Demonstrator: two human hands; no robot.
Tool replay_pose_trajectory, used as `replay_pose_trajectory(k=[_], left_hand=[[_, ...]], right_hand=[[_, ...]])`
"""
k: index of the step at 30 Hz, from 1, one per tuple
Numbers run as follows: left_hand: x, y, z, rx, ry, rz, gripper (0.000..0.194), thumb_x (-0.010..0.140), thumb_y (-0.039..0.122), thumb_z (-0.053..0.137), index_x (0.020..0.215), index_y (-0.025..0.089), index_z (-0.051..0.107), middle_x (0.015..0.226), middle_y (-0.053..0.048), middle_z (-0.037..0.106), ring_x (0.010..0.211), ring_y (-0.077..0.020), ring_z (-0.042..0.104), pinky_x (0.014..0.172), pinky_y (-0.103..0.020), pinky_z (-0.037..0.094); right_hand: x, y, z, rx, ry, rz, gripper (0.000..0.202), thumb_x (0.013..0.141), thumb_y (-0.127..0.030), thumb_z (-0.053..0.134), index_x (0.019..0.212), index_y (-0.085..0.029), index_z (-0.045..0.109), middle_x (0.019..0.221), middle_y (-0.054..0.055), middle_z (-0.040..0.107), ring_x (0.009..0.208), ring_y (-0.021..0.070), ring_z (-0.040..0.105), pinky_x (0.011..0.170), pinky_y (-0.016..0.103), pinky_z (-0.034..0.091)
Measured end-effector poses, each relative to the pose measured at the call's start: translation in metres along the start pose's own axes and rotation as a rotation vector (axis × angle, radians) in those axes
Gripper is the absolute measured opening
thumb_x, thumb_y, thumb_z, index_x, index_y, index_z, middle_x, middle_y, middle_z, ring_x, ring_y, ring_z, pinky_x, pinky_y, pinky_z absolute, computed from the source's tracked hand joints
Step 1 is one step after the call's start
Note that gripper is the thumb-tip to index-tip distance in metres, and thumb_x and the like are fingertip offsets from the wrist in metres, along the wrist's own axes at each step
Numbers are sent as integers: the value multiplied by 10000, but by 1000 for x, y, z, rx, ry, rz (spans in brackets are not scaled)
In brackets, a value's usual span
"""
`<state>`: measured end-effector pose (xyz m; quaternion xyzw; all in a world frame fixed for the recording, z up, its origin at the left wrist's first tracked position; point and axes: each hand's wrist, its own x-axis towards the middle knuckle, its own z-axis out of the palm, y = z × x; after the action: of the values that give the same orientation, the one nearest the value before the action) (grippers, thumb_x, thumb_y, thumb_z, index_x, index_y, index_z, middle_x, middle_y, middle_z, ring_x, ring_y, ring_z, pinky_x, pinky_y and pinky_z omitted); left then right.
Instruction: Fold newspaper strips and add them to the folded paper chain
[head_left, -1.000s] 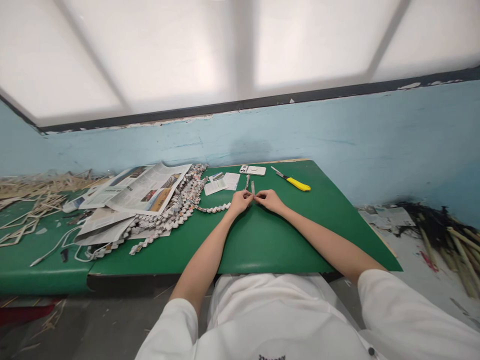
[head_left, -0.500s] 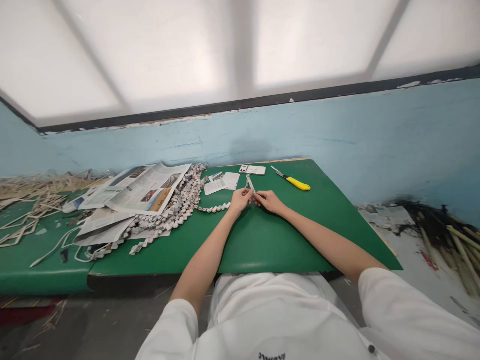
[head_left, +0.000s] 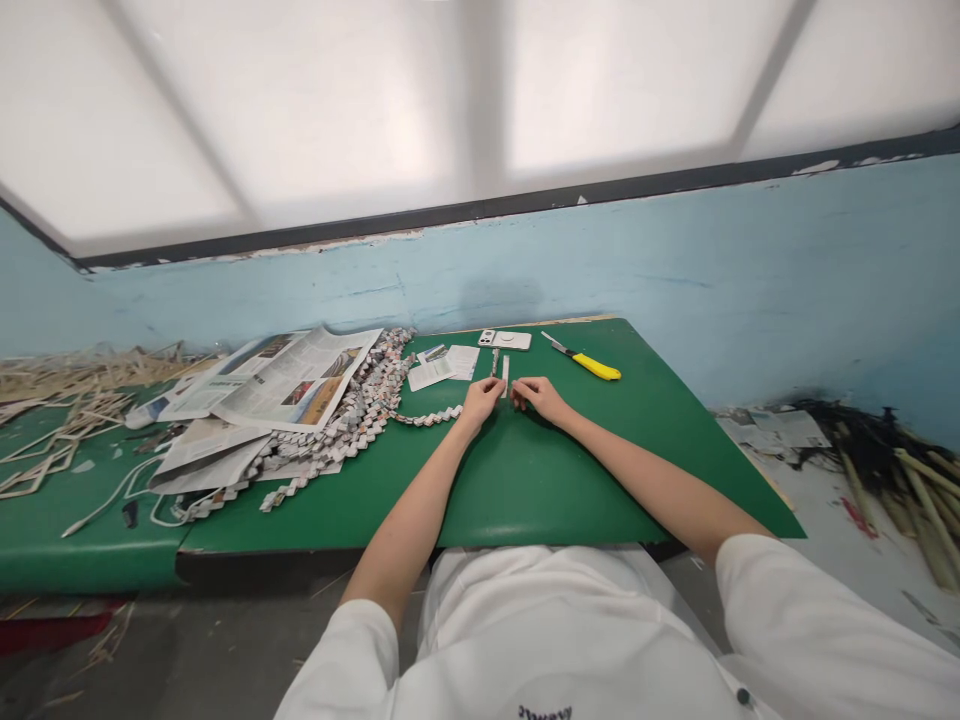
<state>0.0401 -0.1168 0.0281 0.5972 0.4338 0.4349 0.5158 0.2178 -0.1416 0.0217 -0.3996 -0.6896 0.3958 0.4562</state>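
In the head view, I take the white phone (head_left: 505,340) as the landmark. The pale paper strip (head_left: 505,370) stands up on the near side of the phone, and a second, patterned strip (head_left: 495,362) is just beside it, to the left. The left hand (head_left: 482,400), nearer than the phone, has thumb and finger pinched together, it seems on the base of the pale strip. The folded paper chain (head_left: 431,417), nearer than the phone and to its left, leads to this hand. The right hand (head_left: 538,398), nearer and a little right of the phone, has its fingers bent, with fingertips just beside the strip; I cannot tell whether they hold something.

For good work, I would judge, the left pinch should remain firm and close to the fold, the strip edges should lie even, and the right fingertips should press each crease gently, without tearing the thin paper.
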Motion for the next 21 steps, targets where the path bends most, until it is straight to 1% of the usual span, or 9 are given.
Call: replay_pose_trajectory(k=[2, 5, 7, 8, 12, 16, 17, 19, 21], left_hand=[[0, -1, 0, -25, -81, -58, 326, 885, 431, 691, 744, 164, 568, 560, 42, 527, 470, -89, 512, 510, -220, 396], [-3, -2, 3, -75, -272, -151, 361, 912, 502, 661, 835, 185, 504, 603, 18, 609, 456, -127, 602, 495, -233, 450], [-5, -2, 5, -84, -362, -152, 390, 921, 545, 642, 887, 187, 490, 616, -1, 649, 444, -141, 622, 475, -232, 452], [-5, -2, 5, -85, -383, -144, 400, 922, 556, 639, 906, 183, 494, 610, -6, 656, 437, -142, 623, 469, -229, 451], [-4, -2, 4, -99, -389, -145, 422, 911, 545, 674, 964, 144, 556, 612, -18, 674, 453, -138, 643, 488, -225, 470], [-3, -3, 3, -129, -351, -210, 421, 898, 515, 717, 931, 122, 570, 701, -82, 731, 557, -163, 711, 560, -242, 525], [-3, -4, 4, -142, -338, -221, 412, 898, 502, 724, 924, 120, 571, 732, -104, 745, 593, -173, 728, 586, -251, 542], [-3, -4, 5, -168, -316, -237, 389, 901, 472, 733, 916, 116, 578, 779, -137, 761, 651, -191, 750, 639, -274, 574], [-5, -3, 5, -188, -302, -253, 362, 909, 442, 734, 912, 108, 593, 801, -155, 765, 684, -204, 761, 677, -292, 594]], right_hand=[[1, 0, -1, 1, 84, -4, 521, 930, -662, 550, 796, -182, 702, 626, 8, 614, 566, 159, 530, 600, 289, 465], [2, 1, -1, -8, 118, 3, 538, 908, -676, 571, 857, -171, 751, 575, -16, 540, 544, 146, 461, 559, 279, 412], [2, 3, -1, 4, 128, 18, 563, 889, -690, 584, 865, -160, 772, 566, -19, 516, 529, 136, 420, 525, 275, 367], [2, 4, -1, 17, 139, 25, 573, 879, -696, 591, 865, -155, 778, 574, -16, 520, 524, 132, 407, 514, 274, 351], [4, 11, -3, 67, 197, 50, 585, 857, -701, 611, 903, -149, 799, 622, 1, 576, 518, 128, 420, 497, 278, 350], [6, 17, -3, 20, 240, 49, 556, 867, -658, 628, 990, -151, 820, 648, 9, 642, 546, 151, 503, 519, 282, 409], [6, 18, -3, 3, 261, 41, 540, 869, -640, 634, 1010, -155, 823, 695, 25, 686, 587, 172, 546, 545, 293, 442], [5, 19, -1, -28, 304, 2, 490, 876, -588, 646, 1049, -166, 825, 856, 70, 762, 721, 226, 625, 640, 331, 510], [4, 19, 0, -65, 321, -54, 440, 899, -521, 637, 1115, -182, 817, 962, 91, 772, 819, 245, 648, 736, 355, 535]])
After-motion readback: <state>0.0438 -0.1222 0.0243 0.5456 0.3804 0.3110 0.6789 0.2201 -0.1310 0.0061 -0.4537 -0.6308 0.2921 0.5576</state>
